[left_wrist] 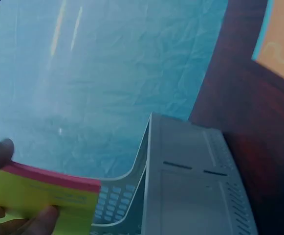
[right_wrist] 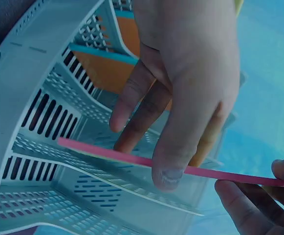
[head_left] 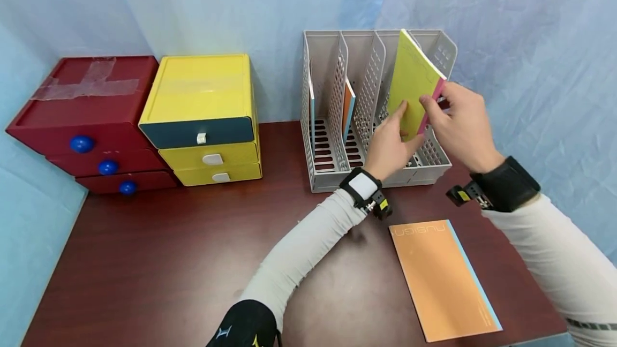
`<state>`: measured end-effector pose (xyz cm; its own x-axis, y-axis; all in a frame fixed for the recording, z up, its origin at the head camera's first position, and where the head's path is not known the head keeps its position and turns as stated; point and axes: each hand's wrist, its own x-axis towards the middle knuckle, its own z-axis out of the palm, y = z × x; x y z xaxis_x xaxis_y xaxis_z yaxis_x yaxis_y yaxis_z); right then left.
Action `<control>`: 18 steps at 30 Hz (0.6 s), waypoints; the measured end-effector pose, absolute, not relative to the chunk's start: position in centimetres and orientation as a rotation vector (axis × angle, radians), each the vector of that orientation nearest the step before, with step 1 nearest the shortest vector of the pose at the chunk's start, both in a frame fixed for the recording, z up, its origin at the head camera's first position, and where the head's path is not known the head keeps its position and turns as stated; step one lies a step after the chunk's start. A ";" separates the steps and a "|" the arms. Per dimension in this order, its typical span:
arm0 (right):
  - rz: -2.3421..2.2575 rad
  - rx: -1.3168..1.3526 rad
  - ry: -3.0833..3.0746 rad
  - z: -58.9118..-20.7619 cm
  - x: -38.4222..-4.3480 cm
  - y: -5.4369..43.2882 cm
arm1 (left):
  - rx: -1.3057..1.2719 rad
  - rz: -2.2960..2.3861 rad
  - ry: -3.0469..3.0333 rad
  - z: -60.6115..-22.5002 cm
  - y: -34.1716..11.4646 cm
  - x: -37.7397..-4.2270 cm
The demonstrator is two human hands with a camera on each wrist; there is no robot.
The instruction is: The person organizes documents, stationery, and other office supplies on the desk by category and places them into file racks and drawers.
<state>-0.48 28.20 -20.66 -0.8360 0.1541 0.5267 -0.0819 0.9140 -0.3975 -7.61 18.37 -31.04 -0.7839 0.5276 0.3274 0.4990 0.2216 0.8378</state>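
Note:
A yellow-green notebook (head_left: 415, 82) with a pink spine (right_wrist: 117, 155) stands tilted in the right half of a grey file rack (head_left: 381, 178). My left hand (head_left: 391, 141) holds it low down, with fingers against the yellow-green cover and the thumb across the spine. Higher up, my right hand (head_left: 460, 122) pinches the spine edge between thumb and fingers. The notebook's lower end is partly hidden by the left hand. Thin notebooks stand in the two left compartments, one with an orange cover (head_left: 346, 108).
An orange notebook (head_left: 443, 283) with a light-blue spine lies flat on the dark table (head_left: 159, 261), front right. A dark red drawer box (head_left: 87, 106) and a yellow drawer box (head_left: 202, 84) stand at the left. Blue cloth (head_left: 270, 4) hangs behind everything.

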 end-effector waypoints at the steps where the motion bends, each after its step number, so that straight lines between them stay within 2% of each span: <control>1: 0.566 -0.071 -2.511 -20.9 -1.1 28.3 | 0.991 1.628 2.454 -31.1 18.6 -8.1; 9: 0.644 -0.150 -2.519 -23.4 -4.6 28.9 | 0.761 1.387 2.676 -31.5 20.7 -9.5; 18: 0.665 -0.155 -2.510 -27.3 -6.1 29.8 | 0.763 1.153 2.805 -32.8 22.7 -9.7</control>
